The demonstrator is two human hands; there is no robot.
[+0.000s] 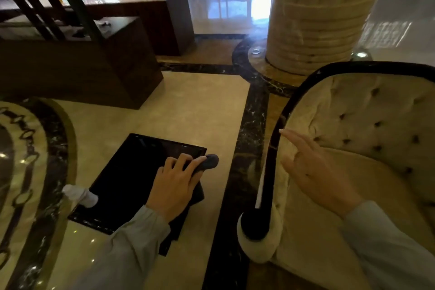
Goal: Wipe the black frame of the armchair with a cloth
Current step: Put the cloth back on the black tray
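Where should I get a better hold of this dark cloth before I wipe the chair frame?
Judging by its pose, grip the bunched end poking past the left hand's fingers, coming from above. The rest of the cloth hangs flat under the palm, over the black side table, so gathering that slack should give a firmer pad.

Cloth (210, 162): dark, largely covered by left hand (175, 189); only a rolled end past the fingers (197, 163) and a hanging tail below the wrist visible.
Armchair (367, 148): cut off by right and bottom edges; legs out of sight.
Black frame (273, 148): top rail runs out at right edge.
Black tabletop (131, 179): near corner hidden under left sleeve.
White object (81, 196) at tabletop's edge: blurred, kind indeterminable.
Right hand (315, 169): motion-blurred, fingertip outlines soft.
Column (320, 14): top cropped.
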